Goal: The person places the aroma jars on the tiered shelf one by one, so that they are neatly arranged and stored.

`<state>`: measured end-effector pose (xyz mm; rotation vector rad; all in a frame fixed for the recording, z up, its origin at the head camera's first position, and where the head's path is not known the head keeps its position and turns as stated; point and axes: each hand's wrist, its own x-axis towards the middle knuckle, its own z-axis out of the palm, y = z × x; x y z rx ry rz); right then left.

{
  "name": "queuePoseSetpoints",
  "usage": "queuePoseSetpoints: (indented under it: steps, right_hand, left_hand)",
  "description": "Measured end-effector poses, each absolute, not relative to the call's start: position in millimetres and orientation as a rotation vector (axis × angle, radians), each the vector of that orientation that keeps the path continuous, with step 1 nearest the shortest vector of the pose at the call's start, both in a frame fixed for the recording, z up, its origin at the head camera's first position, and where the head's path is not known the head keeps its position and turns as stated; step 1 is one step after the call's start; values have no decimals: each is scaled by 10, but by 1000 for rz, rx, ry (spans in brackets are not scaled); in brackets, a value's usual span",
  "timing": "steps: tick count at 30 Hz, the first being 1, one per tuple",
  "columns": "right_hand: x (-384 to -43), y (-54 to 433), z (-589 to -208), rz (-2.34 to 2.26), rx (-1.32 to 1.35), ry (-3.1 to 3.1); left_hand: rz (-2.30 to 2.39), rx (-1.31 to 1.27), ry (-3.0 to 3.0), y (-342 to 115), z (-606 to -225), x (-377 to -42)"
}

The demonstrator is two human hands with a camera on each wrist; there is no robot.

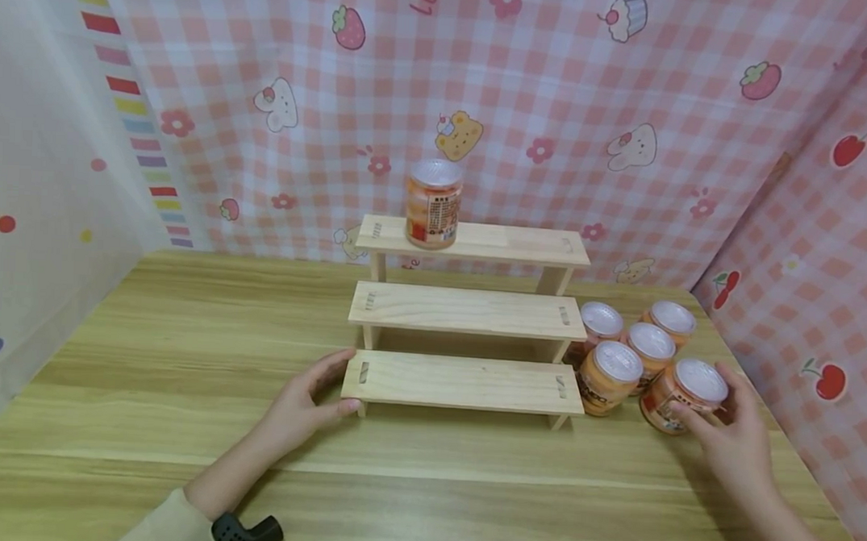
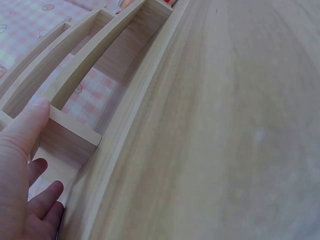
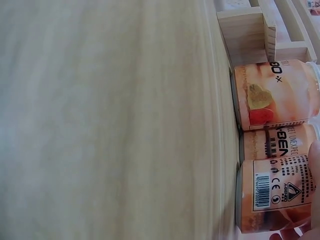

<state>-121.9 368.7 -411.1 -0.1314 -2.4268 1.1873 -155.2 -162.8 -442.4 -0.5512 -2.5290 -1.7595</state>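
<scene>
A three-tier wooden display rack (image 1: 465, 382) stands mid-table in the head view. My left hand (image 1: 300, 406) holds the left end of its lowest step, thumb at the front edge and fingers round the side. The left wrist view shows that thumb (image 2: 27, 127) against the step's corner. On the right, my right hand (image 1: 739, 437) grips a peach-coloured jar (image 1: 670, 406) with a clear lid, thumb in front and fingers mostly hidden behind. The jar's barcode label (image 3: 280, 185) faces the right wrist camera. It appears slightly tilted in the head view.
Several similar jars (image 1: 609, 379) cluster against the rack's right end. One more jar (image 1: 434, 206) stands on the top step, left of centre. A pink checked curtain (image 1: 299, 176) hangs behind, and another patterned cloth (image 1: 825, 279) borders the table's right side.
</scene>
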Motion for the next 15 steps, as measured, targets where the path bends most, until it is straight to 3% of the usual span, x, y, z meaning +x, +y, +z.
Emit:
queuePoseSetpoints:
  steps: [15]
  right_hand:
    - [-1179, 3673, -4084, 1167, -213, -2346]
  left_hand:
    - [-1759, -552, -2526, -1625, -4399, -1533]
